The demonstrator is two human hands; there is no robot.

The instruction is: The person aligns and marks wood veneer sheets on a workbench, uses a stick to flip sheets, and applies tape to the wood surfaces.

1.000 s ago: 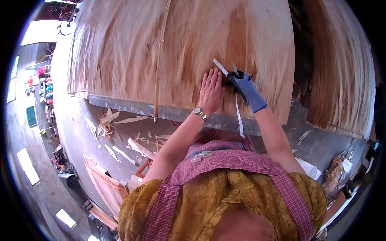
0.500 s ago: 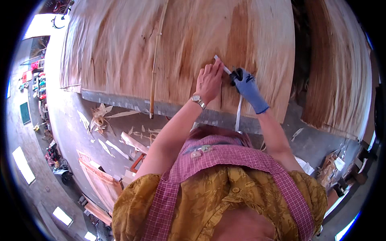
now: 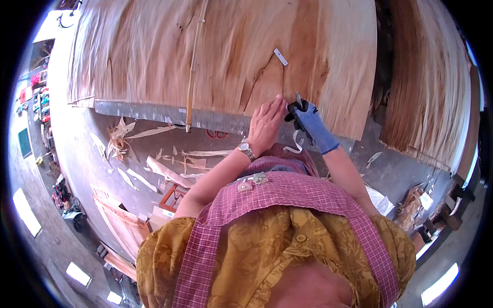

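A wide sheet of wood veneer [image 3: 149, 56] lies before me, with dark cracks running toward its near edge. Across the top of one crack is a short white tape piece [image 3: 280, 57]. My bare left hand [image 3: 267, 122], a watch at its wrist, rests near that edge, fingers stretched out and tips by the crack. Close beside it, my right hand [image 3: 312, 127] in a blue and black glove is closed around a small knife [image 3: 298, 97], its metal tip pointing away from me. A curled white tape strip [image 3: 293, 145] hangs below the right hand; its upper end is hidden.
A thin bamboo stick [image 3: 192, 77] lies across the veneer and sticks out past its near edge. Another veneer stack [image 3: 426, 87] stands right, beyond a gap. Veneer scraps [image 3: 120, 141] and a red frame [image 3: 172, 197] are on the floor at left.
Both hands have come back toward me, from the top of the crack to the veneer's near edge. The short tape piece now shows uncovered on the wood; the long strip has curled up.
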